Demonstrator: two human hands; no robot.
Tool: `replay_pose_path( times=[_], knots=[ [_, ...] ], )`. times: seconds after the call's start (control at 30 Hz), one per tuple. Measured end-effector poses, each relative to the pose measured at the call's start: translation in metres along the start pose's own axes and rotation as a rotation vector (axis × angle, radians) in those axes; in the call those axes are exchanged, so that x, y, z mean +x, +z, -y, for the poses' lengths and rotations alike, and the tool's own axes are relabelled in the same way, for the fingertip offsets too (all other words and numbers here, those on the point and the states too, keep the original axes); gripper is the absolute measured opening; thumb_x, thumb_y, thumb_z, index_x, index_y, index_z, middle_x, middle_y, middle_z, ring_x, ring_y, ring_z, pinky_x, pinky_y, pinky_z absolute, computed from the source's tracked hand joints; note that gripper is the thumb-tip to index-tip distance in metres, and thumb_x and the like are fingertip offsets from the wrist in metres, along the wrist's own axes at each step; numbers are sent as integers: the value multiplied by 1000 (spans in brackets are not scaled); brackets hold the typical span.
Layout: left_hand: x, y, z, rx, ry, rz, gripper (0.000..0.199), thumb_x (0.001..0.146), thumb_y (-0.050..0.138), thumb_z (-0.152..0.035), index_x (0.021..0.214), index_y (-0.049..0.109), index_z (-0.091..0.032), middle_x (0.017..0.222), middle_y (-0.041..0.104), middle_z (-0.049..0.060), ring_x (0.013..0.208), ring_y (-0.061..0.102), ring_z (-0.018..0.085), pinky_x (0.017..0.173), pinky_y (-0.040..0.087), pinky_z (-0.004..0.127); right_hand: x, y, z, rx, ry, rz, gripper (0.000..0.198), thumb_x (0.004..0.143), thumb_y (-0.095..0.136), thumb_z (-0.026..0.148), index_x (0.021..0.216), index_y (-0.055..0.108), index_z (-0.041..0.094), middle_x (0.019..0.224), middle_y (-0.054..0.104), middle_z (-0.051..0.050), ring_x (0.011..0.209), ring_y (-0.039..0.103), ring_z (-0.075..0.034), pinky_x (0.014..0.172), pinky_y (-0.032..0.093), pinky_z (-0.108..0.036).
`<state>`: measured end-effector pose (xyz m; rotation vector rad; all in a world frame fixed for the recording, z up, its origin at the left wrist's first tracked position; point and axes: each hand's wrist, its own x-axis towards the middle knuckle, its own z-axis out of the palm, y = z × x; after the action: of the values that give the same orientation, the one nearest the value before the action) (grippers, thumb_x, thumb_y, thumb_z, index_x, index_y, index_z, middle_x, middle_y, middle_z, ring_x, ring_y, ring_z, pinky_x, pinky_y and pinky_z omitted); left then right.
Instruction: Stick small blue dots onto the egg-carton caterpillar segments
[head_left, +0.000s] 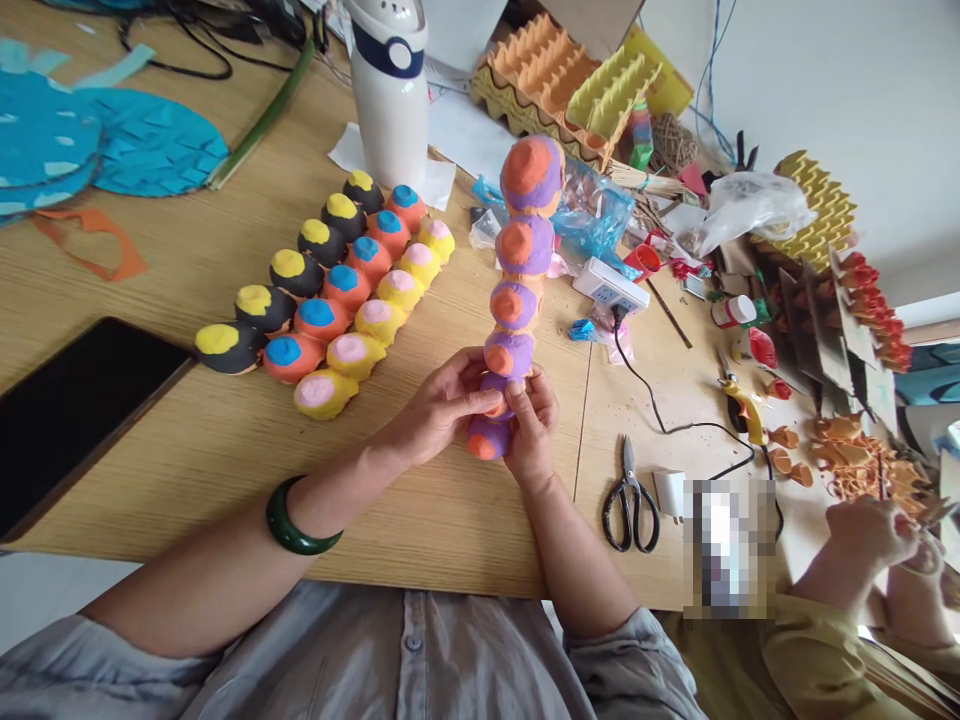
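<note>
left hand (450,396): angled inward, pinching purple-orange strip (515,306) | right hand (533,428): fingers upward, gripping its opposite edge

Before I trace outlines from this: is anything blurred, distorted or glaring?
Head view: the purple-and-orange strip looks sharp; a pixelated patch hides whatever lies beside the white adapter; scenery toward the right edge looks tilted and stretched; no strong glare shows on the black screen.

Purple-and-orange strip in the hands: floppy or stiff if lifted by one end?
The strip is probably fairly stiff: its six bumps line up nearly straight while the left hand and right hand hold only the near end. Narrow joints between bumps may be where it flexes or cracks.
</note>
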<state>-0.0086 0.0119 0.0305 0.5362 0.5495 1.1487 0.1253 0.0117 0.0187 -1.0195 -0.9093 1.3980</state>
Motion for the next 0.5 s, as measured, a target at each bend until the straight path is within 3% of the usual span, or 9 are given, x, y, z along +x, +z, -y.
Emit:
replay_pose_path(
  times=[0.33,0.5],
  knots=[
    [3,-2,3,-79,-53,-3,38,78,91,-26,110,72,-22,122,76,5,117,68,23,97,55,33,1,2,0,-7,46,-24,21,86,79,47,100,74,33,97,74,2,86,65,-17,86,56,-33],
    [2,-1,5,-44,-60,1,42,85,88,-43,118,71,-24,125,76,4,118,69,24,94,54,32,5,4,5,50,96,-52,25,80,78,47,96,71,29,91,73,2,80,62,-17,77,53,-32]
  ],
)
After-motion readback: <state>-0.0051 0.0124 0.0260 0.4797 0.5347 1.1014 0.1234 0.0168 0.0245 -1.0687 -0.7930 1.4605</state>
